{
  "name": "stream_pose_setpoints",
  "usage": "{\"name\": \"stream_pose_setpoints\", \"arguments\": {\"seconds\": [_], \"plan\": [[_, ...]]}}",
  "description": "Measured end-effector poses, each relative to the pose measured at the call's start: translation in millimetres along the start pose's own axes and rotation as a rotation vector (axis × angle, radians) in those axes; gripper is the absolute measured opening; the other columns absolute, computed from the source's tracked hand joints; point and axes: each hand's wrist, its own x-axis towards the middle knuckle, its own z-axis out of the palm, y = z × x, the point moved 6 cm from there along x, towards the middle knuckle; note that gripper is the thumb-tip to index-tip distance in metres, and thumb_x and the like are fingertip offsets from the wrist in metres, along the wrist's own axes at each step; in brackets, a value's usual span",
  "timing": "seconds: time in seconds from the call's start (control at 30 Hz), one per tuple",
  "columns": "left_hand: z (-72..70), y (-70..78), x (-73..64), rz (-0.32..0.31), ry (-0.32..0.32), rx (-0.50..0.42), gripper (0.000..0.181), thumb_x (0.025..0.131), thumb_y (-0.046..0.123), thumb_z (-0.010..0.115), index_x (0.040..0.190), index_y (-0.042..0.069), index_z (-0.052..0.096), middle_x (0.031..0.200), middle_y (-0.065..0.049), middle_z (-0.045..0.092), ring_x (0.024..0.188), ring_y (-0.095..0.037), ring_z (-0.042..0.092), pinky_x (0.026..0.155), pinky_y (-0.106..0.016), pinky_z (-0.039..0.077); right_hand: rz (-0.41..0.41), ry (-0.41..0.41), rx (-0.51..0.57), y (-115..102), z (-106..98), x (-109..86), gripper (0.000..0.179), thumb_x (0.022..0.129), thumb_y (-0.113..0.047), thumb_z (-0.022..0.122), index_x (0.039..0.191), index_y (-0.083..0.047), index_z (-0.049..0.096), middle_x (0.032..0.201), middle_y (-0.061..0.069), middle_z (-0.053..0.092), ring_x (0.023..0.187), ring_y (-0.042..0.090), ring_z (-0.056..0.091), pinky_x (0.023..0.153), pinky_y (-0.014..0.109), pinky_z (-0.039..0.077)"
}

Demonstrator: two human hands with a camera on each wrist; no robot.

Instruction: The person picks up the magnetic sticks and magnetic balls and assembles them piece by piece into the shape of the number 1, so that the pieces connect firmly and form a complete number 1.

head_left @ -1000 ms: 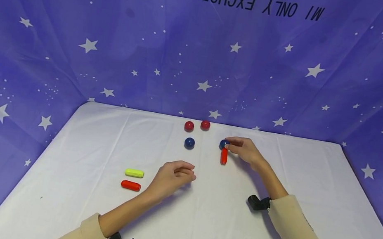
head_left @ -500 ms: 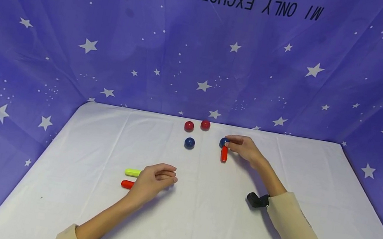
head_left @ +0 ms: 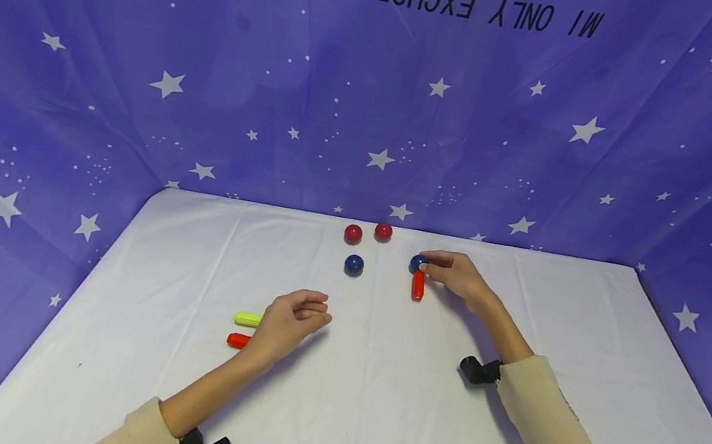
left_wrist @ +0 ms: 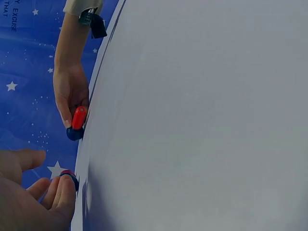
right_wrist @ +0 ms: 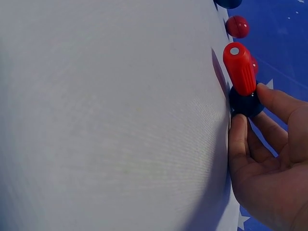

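Note:
Between thumb and fingers, my right hand pinches a dark blue ball toward the back of the table. A red ribbed rod meets that ball end-on and points toward me in the head view. Its near end bears a small silver disc in the right wrist view. My left hand holds nothing, its fingers loosely bent, left of the table's middle. It partly covers a yellow-green rod and a second red rod.
Two red balls lie near the back edge of the white-covered table. A second blue ball sits just in front of them. A purple star-printed cloth rises behind the table.
My left hand has moved left from the table's middle and now overlaps the two rods there. My right hand, with the blue ball and red rod, has shifted slightly toward the back.

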Motion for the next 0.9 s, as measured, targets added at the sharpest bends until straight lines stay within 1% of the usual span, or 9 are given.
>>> {"name": "stream_pose_setpoints", "arguments": {"seconds": [0.13,0.27,0.37,0.5,0.63,0.77,0.9], "plan": [[4.7,1.8,12.1,0.022,0.022,0.015,0.036,0.09,0.007,0.073,0.123,-0.004,0.064,0.111,-0.017,0.069,0.1,-0.024,0.068,0.085,-0.025,0.054,0.002,0.001,-0.016,0.4,-0.5,1.1,0.045,0.098,-0.018,0.062,0.139,0.0,0.056,0.139,0.022,0.054,0.117,0.034,0.052,0.102,0.046,0.041],[11.0,4.0,24.2,0.036,0.045,0.028,0.039,0.09,0.008,0.073,0.125,-0.004,0.063,0.114,-0.018,0.068,0.102,-0.025,0.068,0.089,-0.031,0.054,0.009,0.004,-0.022,0.0,-1.0,1.2,0.046,0.098,-0.02,0.062,0.139,0.0,0.056,0.138,0.022,0.054,0.116,0.034,0.053,0.099,0.045,0.043],[16.1,3.8,33.6,0.037,0.063,0.022,0.042,0.089,0.008,0.074,0.127,-0.004,0.061,0.119,-0.02,0.066,0.107,-0.029,0.066,0.092,-0.035,0.053,0.011,0.001,-0.025,0.4,-0.7,1.7,0.046,0.099,-0.02,0.062,0.139,-0.001,0.056,0.139,0.022,0.053,0.116,0.035,0.053,0.1,0.045,0.043],[22.1,3.6,47.2,0.025,0.101,0.023,0.045,0.088,0.009,0.076,0.129,-0.002,0.061,0.126,-0.019,0.063,0.113,-0.032,0.063,0.093,-0.038,0.053,0.004,-0.003,-0.017,0.2,-1.0,1.5,0.046,0.098,-0.022,0.063,0.139,-0.001,0.056,0.139,0.022,0.054,0.116,0.035,0.053,0.1,0.046,0.043],[27.0,5.7,61.4,0.024,0.139,0.05,0.048,0.086,0.01,0.077,0.13,0.0,0.06,0.129,-0.017,0.061,0.116,-0.032,0.061,0.096,-0.039,0.051,-0.002,-0.006,-0.01,-0.3,-1.0,1.5,0.047,0.098,-0.024,0.065,0.139,-0.001,0.057,0.138,0.021,0.055,0.116,0.034,0.052,0.099,0.045,0.041],[31.4,8.1,74.1,0.038,0.164,0.089,0.052,0.086,0.009,0.077,0.133,0.0,0.057,0.129,-0.019,0.059,0.116,-0.033,0.059,0.1,-0.041,0.047,-0.005,-0.013,-0.004,-0.5,-0.5,1.7,0.047,0.098,-0.023,0.063,0.14,-0.001,0.056,0.139,0.021,0.054,0.117,0.033,0.051,0.101,0.046,0.04],[34.3,10.5,81.3,0.041,0.179,0.141,0.055,0.085,0.009,0.077,0.135,0.0,0.056,0.126,-0.021,0.057,0.115,-0.034,0.058,0.099,-0.043,0.046,-0.001,-0.019,0.013,0.3,-0.1,2.3,0.046,0.099,-0.02,0.062,0.139,0.001,0.056,0.14,0.021,0.054,0.118,0.034,0.052,0.105,0.047,0.039]]}}
